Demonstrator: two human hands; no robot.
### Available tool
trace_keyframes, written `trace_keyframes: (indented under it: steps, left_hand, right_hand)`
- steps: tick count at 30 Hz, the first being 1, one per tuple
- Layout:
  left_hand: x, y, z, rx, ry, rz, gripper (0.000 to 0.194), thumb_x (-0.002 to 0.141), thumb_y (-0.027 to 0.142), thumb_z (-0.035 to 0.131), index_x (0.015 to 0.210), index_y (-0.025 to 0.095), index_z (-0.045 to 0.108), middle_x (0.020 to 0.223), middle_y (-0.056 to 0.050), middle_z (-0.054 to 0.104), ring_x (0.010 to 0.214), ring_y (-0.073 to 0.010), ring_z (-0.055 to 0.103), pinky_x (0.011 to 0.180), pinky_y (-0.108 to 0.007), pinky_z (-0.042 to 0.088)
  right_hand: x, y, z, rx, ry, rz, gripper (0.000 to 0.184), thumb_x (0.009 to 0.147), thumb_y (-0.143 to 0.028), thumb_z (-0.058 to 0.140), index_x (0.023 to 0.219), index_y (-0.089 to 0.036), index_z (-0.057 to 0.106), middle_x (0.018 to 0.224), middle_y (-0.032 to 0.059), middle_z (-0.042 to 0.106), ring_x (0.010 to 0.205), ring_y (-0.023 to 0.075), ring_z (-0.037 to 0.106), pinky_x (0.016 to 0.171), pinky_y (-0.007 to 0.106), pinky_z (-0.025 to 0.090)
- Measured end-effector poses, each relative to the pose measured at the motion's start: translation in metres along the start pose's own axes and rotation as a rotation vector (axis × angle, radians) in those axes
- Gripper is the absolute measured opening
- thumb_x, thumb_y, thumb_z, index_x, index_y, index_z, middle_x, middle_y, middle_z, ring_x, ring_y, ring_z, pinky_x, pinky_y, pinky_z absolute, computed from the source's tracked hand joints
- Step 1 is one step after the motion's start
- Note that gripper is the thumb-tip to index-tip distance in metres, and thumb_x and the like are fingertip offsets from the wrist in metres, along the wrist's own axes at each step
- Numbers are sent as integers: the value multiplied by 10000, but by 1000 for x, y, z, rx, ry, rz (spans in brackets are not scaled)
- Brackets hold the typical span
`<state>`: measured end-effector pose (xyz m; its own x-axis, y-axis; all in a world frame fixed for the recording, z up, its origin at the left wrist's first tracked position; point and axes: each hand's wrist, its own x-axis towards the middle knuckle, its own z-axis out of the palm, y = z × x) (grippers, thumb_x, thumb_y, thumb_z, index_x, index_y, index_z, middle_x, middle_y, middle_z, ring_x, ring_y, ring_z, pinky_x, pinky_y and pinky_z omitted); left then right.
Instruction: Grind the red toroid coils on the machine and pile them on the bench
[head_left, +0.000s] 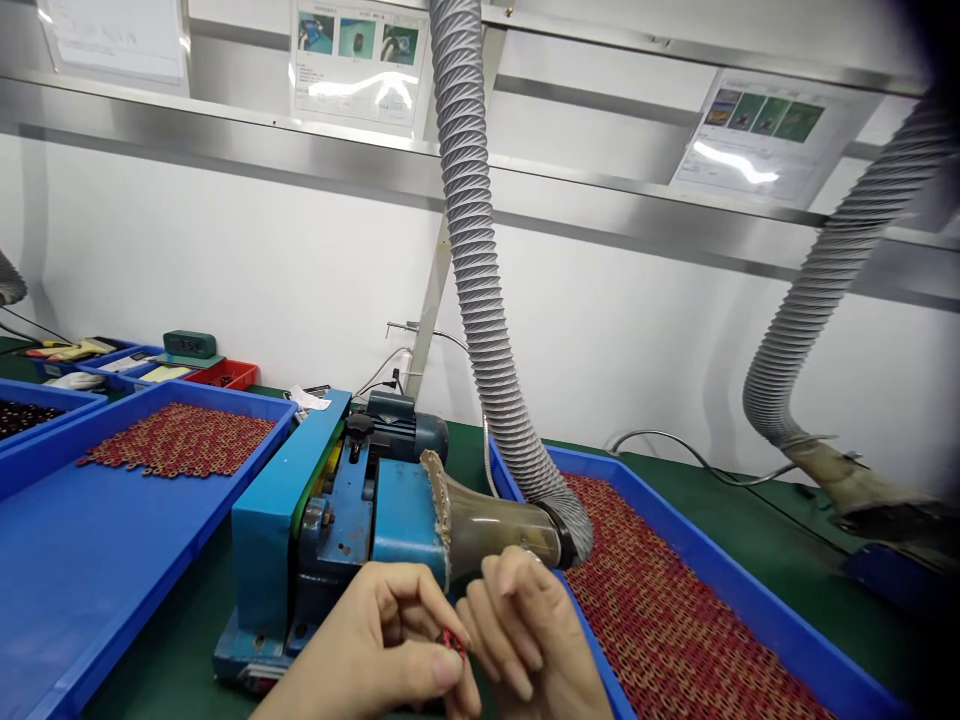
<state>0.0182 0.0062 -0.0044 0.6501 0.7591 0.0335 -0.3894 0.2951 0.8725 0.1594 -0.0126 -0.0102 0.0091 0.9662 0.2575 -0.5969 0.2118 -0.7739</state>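
Observation:
My left hand [397,640] comes in at the bottom middle, in front of a blue machine. Between its thumb and fingertips is a small red and black part [450,641], mostly covered by the fingers. Close beside it on the right, my right hand [529,635] is raised with its fingers curled in. What these curled fingers hold, if anything, is hidden. The blue machine [409,510] has a motor at its back. A cloudy plastic funnel [499,525] on its right side leads into a grey ribbed hose [472,240].
To the right, a blue tray [675,540] holds rows of small red and tan parts [652,600]. A second blue tray [127,560] on the left carries similar parts [184,440]. Farther back stand a red bin [241,374] and a dark clock [189,344]. Another hose [825,290] hangs right.

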Motion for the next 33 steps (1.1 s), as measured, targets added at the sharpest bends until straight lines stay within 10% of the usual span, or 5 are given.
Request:
trace_keyframes:
  steps: [5,10,20,26,33]
  left_hand:
    - [1,-2,-3,2,9,38,475,605,476,855,729,133,551,598,-2,680,490,-74,613,466,-147,317]
    - [6,-8,-7,6,-9,43,527,584,511,861,679,142,497,563,-1,646,483,-71,593,464,-135,334]
    - [2,-2,-2,51,83,11,461,573,527,860,698,129,662,580,-6,658,500,-83,593,507,-170,391]
    - [1,-3,3,310,247,220,196,724,348,765,672,167,708,612,4,606,586,-119,534,585,-216,404]
    - [-5,-3,13,731,511,575,138,769,199,630,639,223,667,590,7,584,568,-150,488,621,-266,379]
  right_hand:
    - [-2,-4,-2,-291,-54,-44,298,739,-496,803,821,-209,797,529,-25,529,444,78,494,453,182,406]
    - [-6,3,4,-400,-72,-103,245,752,-452,801,692,-215,795,498,-8,558,381,86,450,354,184,330]
    - [-7,7,11,-49,29,39,247,572,-399,924,590,-221,753,510,-43,583,369,77,533,348,159,378]
    - [-9,13,8,-517,207,-455,151,734,-285,836,640,-211,744,526,-12,611,501,112,519,507,215,396]
    - [-9,18,2,-511,271,-579,121,861,-319,714,761,-250,719,509,-54,546,451,105,472,479,222,388]
